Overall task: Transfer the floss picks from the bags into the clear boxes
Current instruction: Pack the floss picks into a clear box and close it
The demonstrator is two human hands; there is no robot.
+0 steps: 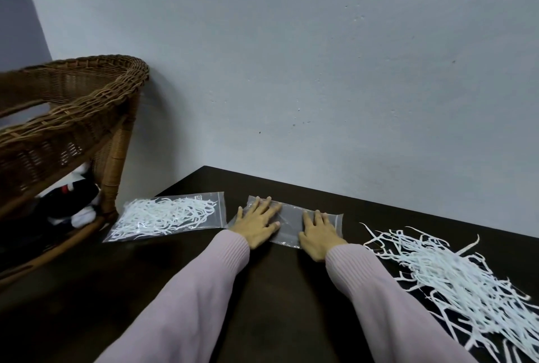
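White plastic floss picks (463, 278) lie in a loose heap on the dark brown tabletop (271, 289), at my right, spilling toward the near right edge. A second lot sits sealed inside a clear zip bag full of picks (167, 216) at the far left of the tabletop, near its corner.

Between the two: an empty, flat clear plastic zip bag (290, 218). Both my hands are on it. Left hand (256, 224) lies flat on the bag's left half, fingers spread and straight, pressing down. Right hand (319, 231) lies flat on the right half, fingers straight and close together, also pressing. Neither grip is closed around anything. Pale pink knit sleeves (388, 301) cover both forearms.

Left of the tabletop stands a brown woven wicker chair (73, 117), with dark and white cloth items under it. Grey-blue wall (320, 56) behind.
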